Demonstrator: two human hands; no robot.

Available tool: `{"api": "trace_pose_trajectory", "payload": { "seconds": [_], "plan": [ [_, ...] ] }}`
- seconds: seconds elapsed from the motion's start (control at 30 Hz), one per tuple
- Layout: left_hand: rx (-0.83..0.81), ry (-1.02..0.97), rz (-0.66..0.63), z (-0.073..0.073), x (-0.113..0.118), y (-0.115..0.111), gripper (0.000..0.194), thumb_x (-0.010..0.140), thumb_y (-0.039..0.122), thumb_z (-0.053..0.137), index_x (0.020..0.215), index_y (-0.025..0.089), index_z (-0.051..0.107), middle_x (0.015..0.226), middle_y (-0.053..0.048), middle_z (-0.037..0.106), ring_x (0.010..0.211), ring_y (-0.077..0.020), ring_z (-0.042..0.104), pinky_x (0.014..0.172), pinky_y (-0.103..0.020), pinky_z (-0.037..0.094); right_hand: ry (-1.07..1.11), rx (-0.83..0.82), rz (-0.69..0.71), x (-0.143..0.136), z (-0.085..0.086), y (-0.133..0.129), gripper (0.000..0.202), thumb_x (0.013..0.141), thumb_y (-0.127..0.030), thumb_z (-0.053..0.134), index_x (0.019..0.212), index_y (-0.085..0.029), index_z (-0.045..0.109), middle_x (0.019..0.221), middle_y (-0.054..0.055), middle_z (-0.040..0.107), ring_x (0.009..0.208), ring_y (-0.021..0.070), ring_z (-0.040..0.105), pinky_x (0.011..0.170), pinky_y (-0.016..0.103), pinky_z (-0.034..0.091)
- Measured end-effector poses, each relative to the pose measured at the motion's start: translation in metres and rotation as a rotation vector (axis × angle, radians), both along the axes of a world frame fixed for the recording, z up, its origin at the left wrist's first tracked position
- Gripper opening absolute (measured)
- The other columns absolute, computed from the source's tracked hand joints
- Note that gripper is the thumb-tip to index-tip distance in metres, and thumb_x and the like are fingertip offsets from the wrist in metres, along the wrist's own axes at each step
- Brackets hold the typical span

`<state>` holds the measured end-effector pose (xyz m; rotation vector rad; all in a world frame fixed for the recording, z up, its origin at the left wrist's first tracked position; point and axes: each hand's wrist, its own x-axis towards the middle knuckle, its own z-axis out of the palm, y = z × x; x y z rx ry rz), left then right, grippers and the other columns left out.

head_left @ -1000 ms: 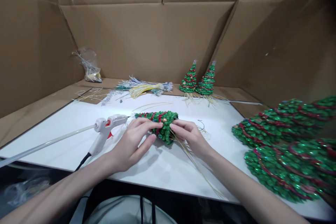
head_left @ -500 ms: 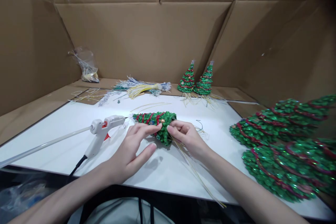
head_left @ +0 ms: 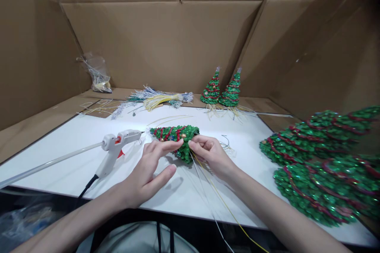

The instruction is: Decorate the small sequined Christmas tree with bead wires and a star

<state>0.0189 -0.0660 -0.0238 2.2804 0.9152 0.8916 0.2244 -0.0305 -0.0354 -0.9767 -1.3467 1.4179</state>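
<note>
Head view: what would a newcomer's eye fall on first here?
First, probably, the big-looking green trees crowding the right edge, banded with red. Then the small green tree lying on its side near the centre, its tip pointing left toward the white glue gun. Behind, right of centre, two upright trees stand before brown cardboard.

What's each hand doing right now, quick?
Left hand: open, thumb spread, a finger touching the tree.
Right hand: fingers bent at the tree's wide end; can't tell if they're closed on anything.
</note>
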Motion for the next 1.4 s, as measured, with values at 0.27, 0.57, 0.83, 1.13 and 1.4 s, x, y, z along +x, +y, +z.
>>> {"api": "trace_pose_trajectory", "payload": {
  "seconds": [0.27,0.57,0.83,1.13,1.4],
  "plan": [
    [-0.028,0.006,-0.011,0.0003,-0.0030,0.0018,0.040,0.094,0.027,0.043,0.134,0.028,0.036,0.131,-0.006,0.049,0.120,-0.0226,0.044,0.100,-0.040,0.034,0.050,-0.027,0.000,-0.0013,-0.0004,0.0005,0.040,0.062,-0.051,0.074,0.064,-0.017,0.053,0.040,-0.011,0.032,0.036,0.0036,0.025,0.038,0.021,0.017],
    [-0.037,-0.013,-0.009,-0.0006,-0.0024,0.0054,0.037,0.094,0.027,0.044,0.131,0.027,0.038,0.131,-0.005,0.050,0.121,-0.0208,0.044,0.102,-0.037,0.033,0.078,-0.022,0.016,0.0003,-0.0027,0.0011,0.038,0.065,-0.048,0.074,0.063,-0.016,0.052,0.040,-0.011,0.033,0.036,0.0035,0.026,0.038,0.020,0.018],
    [-0.030,0.016,-0.004,0.0028,-0.0020,0.0069,0.036,0.095,0.028,0.043,0.130,0.027,0.041,0.128,-0.003,0.053,0.115,-0.0209,0.046,0.098,-0.036,0.033,0.077,-0.016,0.009,-0.0002,-0.0028,0.0019,0.040,0.064,-0.049,0.074,0.063,-0.016,0.051,0.039,-0.010,0.035,0.037,0.0035,0.027,0.038,0.020,0.018],
    [0.026,0.008,0.009,-0.0035,-0.0022,0.0047,0.040,0.095,0.025,0.042,0.135,0.029,0.038,0.130,-0.003,0.052,0.114,-0.0206,0.046,0.098,-0.037,0.032,0.021,-0.054,0.008,0.0031,-0.0024,0.0042,0.042,0.061,-0.052,0.075,0.066,-0.015,0.056,0.039,-0.010,0.034,0.037,0.0035,0.024,0.039,0.022,0.014],
    [0.237,0.127,0.066,-0.0056,0.0011,0.0072,0.043,0.094,0.018,0.042,0.135,0.025,0.036,0.129,-0.004,0.054,0.108,-0.0209,0.046,0.092,-0.037,0.027,-0.012,-0.046,0.049,0.0059,-0.0062,0.0049,0.041,0.067,-0.053,0.071,0.067,-0.014,0.058,0.043,-0.009,0.032,0.041,0.0045,0.022,0.042,0.024,0.012]
  ]
}}
